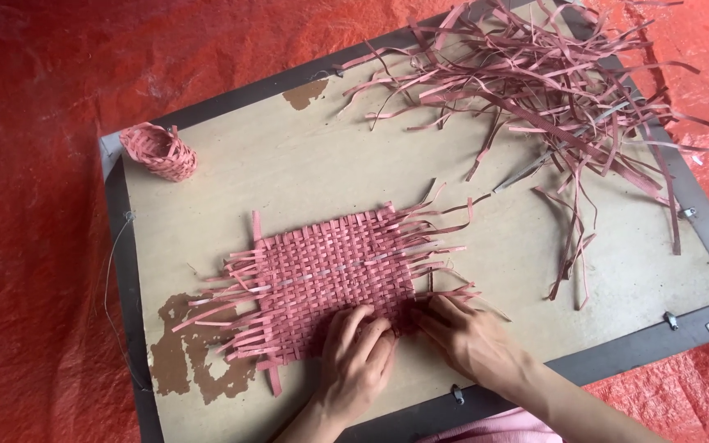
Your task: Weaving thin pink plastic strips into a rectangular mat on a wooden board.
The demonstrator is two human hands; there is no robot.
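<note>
Pink woven strip mat [334,271] at mid-board, both hands on its near edge.
Mat lies flat w/ loose ends fringing all sides; bare board [289,156] behind it, narrow margin in front. Left hand [359,357] flat, fingers curled, pressing mat's near edge; right hand [469,336] beside it, fingertips pinching strip ends at near-right corner. Loose strip pile [551,82] far right, small woven cup [159,151] far left. Red tarp [34,246] under board.

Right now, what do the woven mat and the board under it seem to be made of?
Woven mat: thin flat pink strips, matte, probably dyed plant fibre or paper; loose ends fray and curl. Board: likely plywood, dull tan, with brown patches where the surface has peeled.
</note>
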